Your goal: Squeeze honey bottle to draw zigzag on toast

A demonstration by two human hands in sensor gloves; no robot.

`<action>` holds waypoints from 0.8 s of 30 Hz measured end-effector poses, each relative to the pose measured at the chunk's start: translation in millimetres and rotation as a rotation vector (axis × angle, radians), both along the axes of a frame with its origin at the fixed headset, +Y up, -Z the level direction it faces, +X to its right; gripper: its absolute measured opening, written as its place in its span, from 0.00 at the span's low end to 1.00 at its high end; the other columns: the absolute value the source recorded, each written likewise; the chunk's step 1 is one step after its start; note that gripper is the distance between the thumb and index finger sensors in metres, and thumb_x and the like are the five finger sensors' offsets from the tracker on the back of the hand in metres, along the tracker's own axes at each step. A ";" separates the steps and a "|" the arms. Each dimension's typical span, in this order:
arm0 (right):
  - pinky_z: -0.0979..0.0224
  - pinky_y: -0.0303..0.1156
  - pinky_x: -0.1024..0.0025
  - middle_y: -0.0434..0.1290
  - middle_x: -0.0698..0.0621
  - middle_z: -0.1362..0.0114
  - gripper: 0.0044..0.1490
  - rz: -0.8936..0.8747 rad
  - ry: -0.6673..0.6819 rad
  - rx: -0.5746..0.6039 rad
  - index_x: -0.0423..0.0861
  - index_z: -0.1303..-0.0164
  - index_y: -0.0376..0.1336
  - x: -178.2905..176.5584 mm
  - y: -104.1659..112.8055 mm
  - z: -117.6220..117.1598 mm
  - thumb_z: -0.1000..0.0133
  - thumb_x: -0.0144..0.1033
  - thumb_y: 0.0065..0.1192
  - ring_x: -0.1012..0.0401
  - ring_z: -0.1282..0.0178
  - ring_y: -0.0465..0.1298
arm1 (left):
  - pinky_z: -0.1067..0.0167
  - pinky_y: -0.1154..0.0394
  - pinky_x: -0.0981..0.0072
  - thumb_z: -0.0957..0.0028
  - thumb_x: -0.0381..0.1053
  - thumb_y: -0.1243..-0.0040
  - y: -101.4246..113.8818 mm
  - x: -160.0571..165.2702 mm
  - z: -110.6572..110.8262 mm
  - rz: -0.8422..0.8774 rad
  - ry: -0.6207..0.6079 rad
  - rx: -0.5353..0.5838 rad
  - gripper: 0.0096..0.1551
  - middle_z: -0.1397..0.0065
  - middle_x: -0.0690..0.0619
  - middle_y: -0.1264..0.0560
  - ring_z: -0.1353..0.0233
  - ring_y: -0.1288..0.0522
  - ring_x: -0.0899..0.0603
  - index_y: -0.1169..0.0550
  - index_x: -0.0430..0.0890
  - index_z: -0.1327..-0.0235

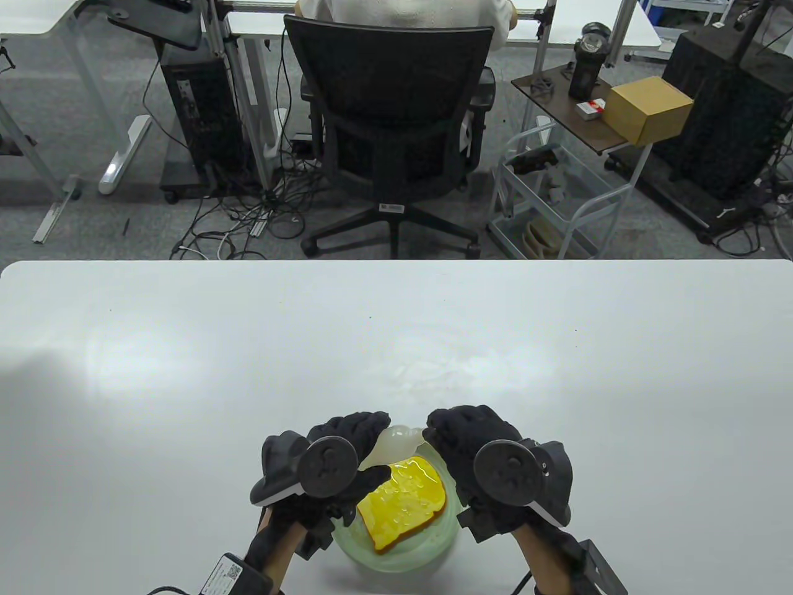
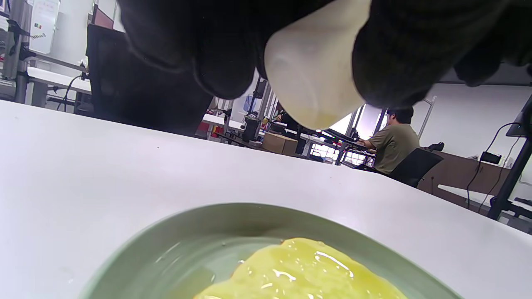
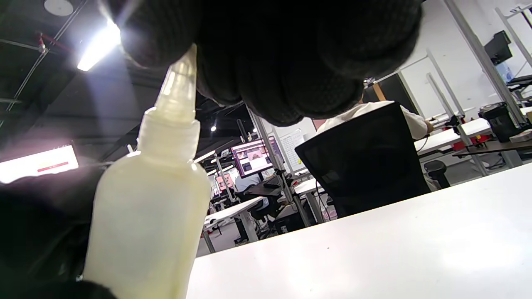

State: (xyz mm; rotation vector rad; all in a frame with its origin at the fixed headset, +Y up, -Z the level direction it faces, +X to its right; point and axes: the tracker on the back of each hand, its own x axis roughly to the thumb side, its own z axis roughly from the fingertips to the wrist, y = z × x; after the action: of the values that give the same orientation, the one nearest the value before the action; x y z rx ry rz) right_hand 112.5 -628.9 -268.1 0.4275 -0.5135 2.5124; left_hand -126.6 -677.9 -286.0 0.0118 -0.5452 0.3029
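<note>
Nearest the bottom edge of the table view, a pale green plate (image 1: 433, 545) sits on the white tabletop (image 1: 186, 384), carrying a slice of toast (image 1: 403, 505) that is bright yellow with a browner crust edge and a wet, glossy sheen of streaks across its top. In the left wrist view the same toast (image 2: 299, 274) shows shiny pale lines on its surface. Just above the far rim of the plate, the honey bottle (image 1: 393, 443) is a soft, translucent cream-white squeeze bottle with a stepped collar and a narrow conical nozzle (image 3: 181, 89), seen clearly in the right wrist view. The left hand (image 1: 337, 458) has its grip wrapped round the bottle's body, fingers (image 2: 399, 54) curled and pressing on both sides. The right hand (image 1: 480, 455) has its fingertips (image 3: 158, 37) closed on the nozzle tip. Beyond the tabletop stands a black mesh office chair (image 1: 396, 124), with a cardboard box (image 1: 647, 108) on a small side table to its right.
</note>
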 end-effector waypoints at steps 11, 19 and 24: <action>0.48 0.82 0.62 0.83 0.47 0.40 0.26 -0.009 0.059 -0.021 0.50 0.43 0.76 2.5 -0.1 0.4 0.53 0.38 0.71 0.49 0.43 0.82 | 0.31 0.27 0.39 0.53 0.62 0.28 0.9 1.2 1.3 -0.019 -0.002 0.007 0.47 0.25 0.47 0.30 0.31 0.23 0.40 0.34 0.48 0.22; 0.51 0.82 0.62 0.85 0.47 0.46 0.26 0.038 -0.025 -0.006 0.48 0.50 0.78 -0.6 -6.8 -0.7 0.51 0.48 0.63 0.49 0.47 0.83 | 0.30 0.27 0.39 0.53 0.61 0.27 0.6 0.7 1.0 -0.047 0.011 0.015 0.47 0.25 0.47 0.30 0.30 0.23 0.40 0.33 0.48 0.22; 0.50 0.82 0.62 0.84 0.47 0.41 0.28 -0.068 0.023 -0.015 0.49 0.43 0.76 6.6 -0.9 0.0 0.52 0.46 0.68 0.49 0.44 0.82 | 0.30 0.27 0.38 0.53 0.61 0.27 1.4 -1.5 0.5 -0.032 0.016 0.010 0.48 0.25 0.46 0.30 0.30 0.23 0.40 0.33 0.48 0.22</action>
State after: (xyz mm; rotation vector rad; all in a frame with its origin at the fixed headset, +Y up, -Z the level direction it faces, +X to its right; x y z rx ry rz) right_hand 119.1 -629.8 -268.1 0.4265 -0.4919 2.4420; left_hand -128.1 -676.5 -285.5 0.0152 -0.5306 0.2683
